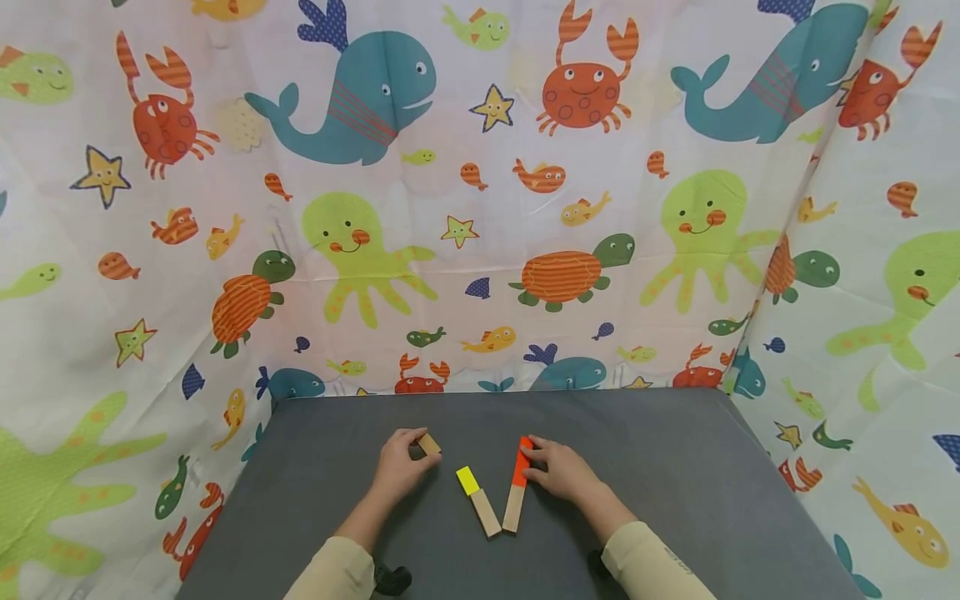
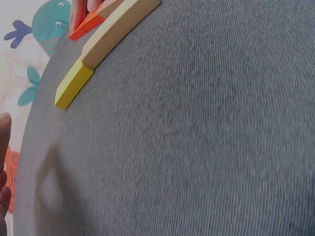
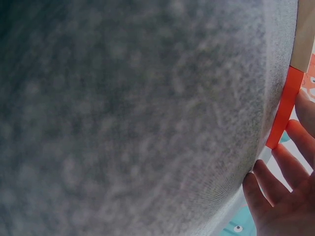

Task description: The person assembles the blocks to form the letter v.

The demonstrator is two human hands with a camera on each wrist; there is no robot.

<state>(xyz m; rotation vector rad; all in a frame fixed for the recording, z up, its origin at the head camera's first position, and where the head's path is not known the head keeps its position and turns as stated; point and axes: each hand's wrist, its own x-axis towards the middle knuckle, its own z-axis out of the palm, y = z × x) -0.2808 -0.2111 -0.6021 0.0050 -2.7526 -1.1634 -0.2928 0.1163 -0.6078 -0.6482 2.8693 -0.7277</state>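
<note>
In the head view, my left hand (image 1: 397, 467) pinches a small plain wooden block (image 1: 429, 445) between thumb and fingers. My right hand (image 1: 566, 473) touches an orange block (image 1: 522, 463) along its right side, fingers mostly straight. That orange block lines up end to end with a plain wooden block (image 1: 513, 508). To their left, a yellow block (image 1: 467, 481) meets the end of another wooden block (image 1: 486, 512). These two rows slant towards each other at their near ends. In the left wrist view, only fingertips of the left hand (image 2: 4, 177) show; its block is out of frame.
A dark grey cloth covers the table (image 1: 637, 450). Behind it and at both sides hangs a white curtain (image 1: 465, 292) printed with sea animals. A dark object (image 1: 392, 579) lies by the left sleeve at the near edge.
</note>
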